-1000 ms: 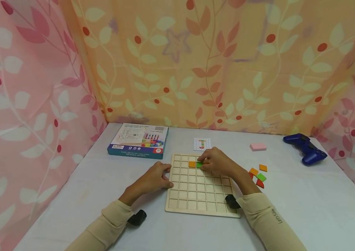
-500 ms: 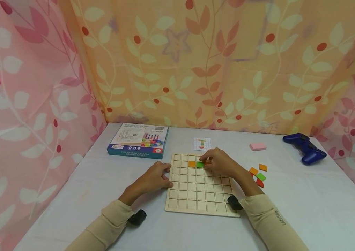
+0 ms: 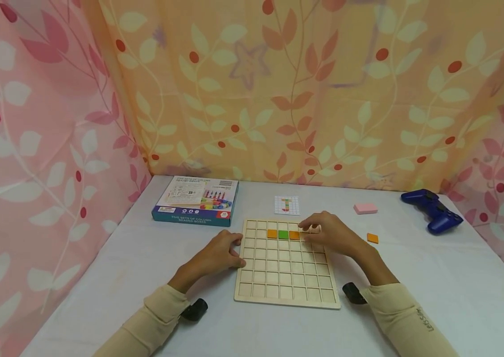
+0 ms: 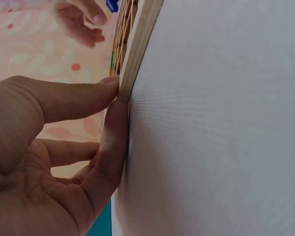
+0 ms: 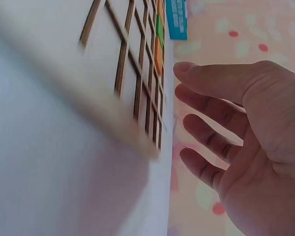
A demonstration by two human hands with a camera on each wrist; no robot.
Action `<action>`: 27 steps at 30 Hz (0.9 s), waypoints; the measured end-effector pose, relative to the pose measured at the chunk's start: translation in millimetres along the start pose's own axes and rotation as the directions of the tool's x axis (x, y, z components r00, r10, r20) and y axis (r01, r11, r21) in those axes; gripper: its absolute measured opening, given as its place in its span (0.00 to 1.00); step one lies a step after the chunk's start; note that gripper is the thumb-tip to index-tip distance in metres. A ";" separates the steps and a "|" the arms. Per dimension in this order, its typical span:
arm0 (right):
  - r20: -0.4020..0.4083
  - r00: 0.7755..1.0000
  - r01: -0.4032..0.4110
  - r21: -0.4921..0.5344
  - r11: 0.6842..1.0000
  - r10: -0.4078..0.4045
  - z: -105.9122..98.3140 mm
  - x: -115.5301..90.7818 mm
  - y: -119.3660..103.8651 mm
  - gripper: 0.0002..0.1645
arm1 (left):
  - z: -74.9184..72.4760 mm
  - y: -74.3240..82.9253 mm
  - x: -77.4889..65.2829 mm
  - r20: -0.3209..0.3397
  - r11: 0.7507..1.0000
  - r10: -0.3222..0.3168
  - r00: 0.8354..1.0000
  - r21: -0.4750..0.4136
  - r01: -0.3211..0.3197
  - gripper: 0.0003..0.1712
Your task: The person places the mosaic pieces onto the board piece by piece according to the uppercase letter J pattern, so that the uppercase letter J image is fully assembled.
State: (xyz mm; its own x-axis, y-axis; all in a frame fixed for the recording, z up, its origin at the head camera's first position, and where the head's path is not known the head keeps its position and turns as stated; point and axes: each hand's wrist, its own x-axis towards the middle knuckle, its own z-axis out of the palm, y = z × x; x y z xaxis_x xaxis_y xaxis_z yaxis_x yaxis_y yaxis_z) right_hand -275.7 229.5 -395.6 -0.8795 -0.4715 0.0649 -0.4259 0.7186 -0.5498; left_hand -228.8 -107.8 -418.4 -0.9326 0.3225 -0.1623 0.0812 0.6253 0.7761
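A wooden grid board (image 3: 274, 277) lies on the white table. My left hand (image 3: 220, 253) pinches its left edge between thumb and finger, as the left wrist view shows at the board's side (image 4: 135, 54). Three square tiles sit in a row near the top: an orange tile (image 3: 271, 234), a green tile (image 3: 283, 234) and another orange tile (image 3: 294, 235). Just right of them, over the board's upper right, hovers my right hand (image 3: 334, 235). In the right wrist view this hand (image 5: 265, 118) has spread, bent fingers with nothing between them.
Behind the board lies a small pattern card (image 3: 286, 205). A boxed set (image 3: 196, 201) is at back left. To the right are a pink block (image 3: 365, 208), a loose orange tile (image 3: 372, 238) and a blue game controller (image 3: 432, 210). My right forearm hides several other tiles.
My right hand has let go of the row of tiles and moved right, uncovering the second orange tile. Its forearm now covers the loose red and green tiles. The left hand stays put.
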 end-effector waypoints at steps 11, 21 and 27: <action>-0.048 0.994 -0.096 -0.056 0.994 0.093 -28.1 -42.0 32.5 0.19 | 0.7 0.4 0.0 0.000 1.000 0.002 1.000 0.002 -0.002 0.46; -0.104 0.974 -0.212 -0.082 0.974 0.203 -48.3 -72.2 65.3 0.20 | 0.3 0.4 -0.8 0.000 1.000 0.001 1.000 0.003 -0.001 0.46; -0.087 0.958 -0.279 -0.088 0.956 0.272 -57.3 -89.2 80.7 0.21 | 0.6 -0.6 0.2 -0.001 1.000 0.008 1.000 0.000 -0.008 0.46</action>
State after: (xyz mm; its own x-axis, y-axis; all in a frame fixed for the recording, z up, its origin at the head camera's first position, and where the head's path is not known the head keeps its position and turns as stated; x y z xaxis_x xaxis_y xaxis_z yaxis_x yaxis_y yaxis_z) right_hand -243.8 358.9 -397.9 -0.9772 -0.2119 -0.0144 -0.1804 0.8639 -0.4702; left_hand -228.8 -107.7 -419.3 -0.9321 0.3269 -0.1557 0.0885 0.6226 0.7775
